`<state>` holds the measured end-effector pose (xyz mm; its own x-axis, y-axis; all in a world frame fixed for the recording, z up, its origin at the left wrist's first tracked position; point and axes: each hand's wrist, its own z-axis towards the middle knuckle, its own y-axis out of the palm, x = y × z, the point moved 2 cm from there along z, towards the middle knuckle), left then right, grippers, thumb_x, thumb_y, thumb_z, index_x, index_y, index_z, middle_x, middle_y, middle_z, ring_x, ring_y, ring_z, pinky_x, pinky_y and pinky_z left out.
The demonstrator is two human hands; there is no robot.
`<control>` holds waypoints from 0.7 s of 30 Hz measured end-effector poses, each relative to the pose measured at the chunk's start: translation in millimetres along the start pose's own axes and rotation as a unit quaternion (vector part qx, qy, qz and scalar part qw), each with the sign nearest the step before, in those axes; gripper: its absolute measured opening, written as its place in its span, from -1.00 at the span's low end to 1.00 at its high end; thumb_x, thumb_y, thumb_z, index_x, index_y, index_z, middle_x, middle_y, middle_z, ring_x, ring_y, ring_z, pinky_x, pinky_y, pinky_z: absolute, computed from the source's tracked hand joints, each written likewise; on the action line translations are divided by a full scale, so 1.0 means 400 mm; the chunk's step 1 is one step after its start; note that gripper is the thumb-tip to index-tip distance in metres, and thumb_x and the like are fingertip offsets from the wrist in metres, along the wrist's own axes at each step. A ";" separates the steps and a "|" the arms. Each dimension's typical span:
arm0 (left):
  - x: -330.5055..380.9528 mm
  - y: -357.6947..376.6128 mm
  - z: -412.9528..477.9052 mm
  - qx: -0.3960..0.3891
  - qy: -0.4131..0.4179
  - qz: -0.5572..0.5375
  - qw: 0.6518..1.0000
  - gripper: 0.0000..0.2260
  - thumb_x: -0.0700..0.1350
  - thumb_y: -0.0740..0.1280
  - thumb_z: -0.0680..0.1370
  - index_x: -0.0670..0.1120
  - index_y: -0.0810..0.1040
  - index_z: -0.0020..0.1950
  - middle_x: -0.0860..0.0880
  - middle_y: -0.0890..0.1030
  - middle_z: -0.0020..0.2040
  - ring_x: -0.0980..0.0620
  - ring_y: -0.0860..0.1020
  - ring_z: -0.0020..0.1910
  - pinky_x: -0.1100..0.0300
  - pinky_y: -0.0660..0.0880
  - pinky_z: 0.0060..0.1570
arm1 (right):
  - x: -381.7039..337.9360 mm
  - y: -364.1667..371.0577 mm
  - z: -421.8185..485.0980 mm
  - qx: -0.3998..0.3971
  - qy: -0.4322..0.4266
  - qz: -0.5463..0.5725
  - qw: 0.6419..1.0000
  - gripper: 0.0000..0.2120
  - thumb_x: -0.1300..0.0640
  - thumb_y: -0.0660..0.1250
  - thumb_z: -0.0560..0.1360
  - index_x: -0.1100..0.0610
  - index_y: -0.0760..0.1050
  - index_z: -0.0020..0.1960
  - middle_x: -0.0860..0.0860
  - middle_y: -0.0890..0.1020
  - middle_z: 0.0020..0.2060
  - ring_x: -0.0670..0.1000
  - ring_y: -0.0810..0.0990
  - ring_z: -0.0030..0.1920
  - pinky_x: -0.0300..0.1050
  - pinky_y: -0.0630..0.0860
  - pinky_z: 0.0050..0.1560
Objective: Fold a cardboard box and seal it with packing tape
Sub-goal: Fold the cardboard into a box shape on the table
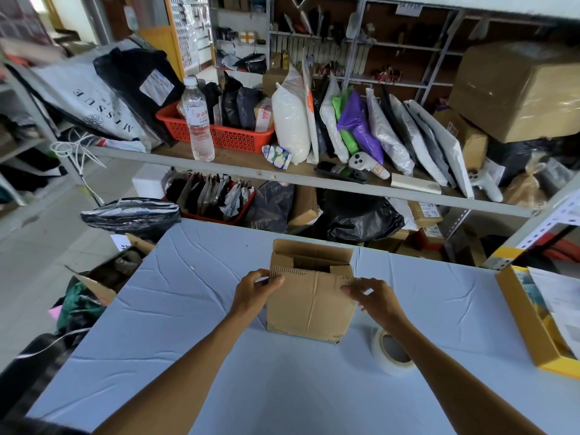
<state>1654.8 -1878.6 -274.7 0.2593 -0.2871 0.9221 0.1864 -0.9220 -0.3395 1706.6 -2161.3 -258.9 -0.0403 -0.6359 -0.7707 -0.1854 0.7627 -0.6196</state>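
Note:
A small brown cardboard box stands on the light blue table, its top flaps partly open and the near flap hanging toward me. My left hand pinches the box's upper left corner, thumb on the near flap. On the opposite side my right hand pinches the upper right edge of that flap. A roll of clear packing tape lies on the table just under my right forearm, right of the box.
A yellow-edged cardboard tray with papers sits at the table's right edge. Open boxes of clothes stand off the left edge. Behind the table a shelf holds a water bottle, a red basket and several parcels.

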 end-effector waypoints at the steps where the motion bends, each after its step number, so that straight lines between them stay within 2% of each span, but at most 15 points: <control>1: 0.000 0.002 -0.001 -0.001 0.002 0.000 1.000 -0.83 0.15 0.38 0.49 0.10 0.54 -0.02 0.06 0.59 0.07 0.22 0.52 -0.08 0.43 0.35 -0.23 | 0.000 0.000 -0.001 0.003 -0.001 0.002 1.000 -0.72 -0.19 0.43 0.39 -0.01 0.65 -0.05 0.03 0.64 -0.12 0.05 0.64 -0.23 0.14 0.61 -0.08; 4: -0.001 0.008 0.002 0.005 0.012 -0.001 1.000 -0.80 0.10 0.40 0.48 0.04 0.57 0.03 0.01 0.59 0.13 0.14 0.54 -0.01 0.42 0.37 -0.20 | -0.002 0.001 -0.006 0.015 -0.009 0.005 1.000 -0.87 -0.16 0.44 0.39 -0.14 0.58 -0.13 -0.01 0.64 -0.19 0.03 0.63 -0.27 0.12 0.62 -0.11; 5: 0.000 0.010 0.003 0.006 0.013 -0.003 1.000 -0.78 0.09 0.41 0.48 0.02 0.58 0.04 0.00 0.59 0.15 0.11 0.55 0.02 0.41 0.38 -0.19 | -0.002 0.002 -0.007 0.022 -0.002 0.012 1.000 -0.85 -0.14 0.46 0.39 -0.13 0.56 -0.10 0.00 0.63 -0.18 0.05 0.62 -0.25 0.12 0.62 -0.12; 8: 0.003 0.009 0.006 -0.003 0.011 -0.025 1.000 -0.71 0.02 0.44 0.48 0.01 0.54 0.16 -0.03 0.58 0.18 0.01 0.56 0.12 0.32 0.45 -0.07 | -0.006 0.001 -0.011 0.030 0.028 0.020 0.999 -0.57 -0.13 0.47 0.38 -0.02 0.41 0.15 0.04 0.61 -0.11 0.09 0.61 -0.22 0.08 0.59 -0.18; 11: 0.013 0.005 0.009 -0.015 -0.005 -0.046 0.999 -0.48 -0.07 0.46 0.47 0.12 0.36 0.38 -0.04 0.54 0.19 -0.04 0.53 0.16 0.11 0.50 0.12 | -0.022 -0.004 -0.008 0.013 0.018 -0.004 1.000 -0.26 -0.12 0.47 0.38 -0.04 0.20 0.43 0.05 0.61 -0.10 0.09 0.63 -0.26 -0.09 0.56 -0.31; 14: 0.029 0.005 0.022 -0.047 -0.024 -0.037 0.998 -0.27 -0.21 0.43 0.49 0.22 0.14 0.50 -0.12 0.48 0.18 -0.06 0.53 0.12 0.14 0.50 0.05 | -0.040 -0.013 -0.002 -0.015 0.005 -0.015 1.000 -0.08 -0.03 0.51 0.37 -0.15 0.01 0.53 0.09 0.59 -0.12 0.10 0.63 -0.26 -0.17 0.55 -0.35; 17: 0.049 0.006 0.042 -0.075 -0.015 0.024 0.997 -0.18 -0.27 0.40 0.49 0.28 0.03 0.51 -0.14 0.38 0.20 -0.03 0.48 0.10 0.29 0.47 -0.12 | -0.058 -0.025 0.007 -0.037 -0.016 -0.017 0.999 -0.05 0.06 0.54 0.35 -0.27 -0.01 0.50 0.11 0.60 -0.14 0.10 0.64 -0.34 -0.14 0.61 -0.34; 19: 0.057 0.007 0.050 -0.090 -0.011 0.041 0.995 -0.19 -0.29 0.40 0.49 0.29 0.05 0.50 -0.12 0.31 0.21 -0.01 0.45 0.12 0.26 0.50 -0.10 | -0.063 -0.032 0.009 -0.044 -0.020 -0.016 0.999 -0.09 0.08 0.54 0.35 -0.32 0.03 0.45 0.10 0.60 -0.15 0.11 0.64 -0.33 -0.12 0.62 -0.33; 21: 0.053 0.005 0.055 -0.087 -0.007 0.029 0.996 -0.26 -0.29 0.42 0.47 0.26 0.17 0.46 -0.13 0.34 0.21 -0.04 0.46 0.13 0.19 0.56 -0.06 | -0.062 -0.036 0.008 -0.038 -0.022 -0.026 0.999 -0.23 0.05 0.54 0.35 -0.31 0.18 0.37 0.08 0.60 -0.15 0.09 0.64 -0.32 -0.16 0.61 -0.37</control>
<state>1681.5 -1880.9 -260.2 0.2789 -0.3384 0.8987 0.0041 -0.9354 -0.3535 1713.5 -2156.2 -231.2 0.0148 -0.6667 -0.7452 -0.2610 0.7168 -0.6466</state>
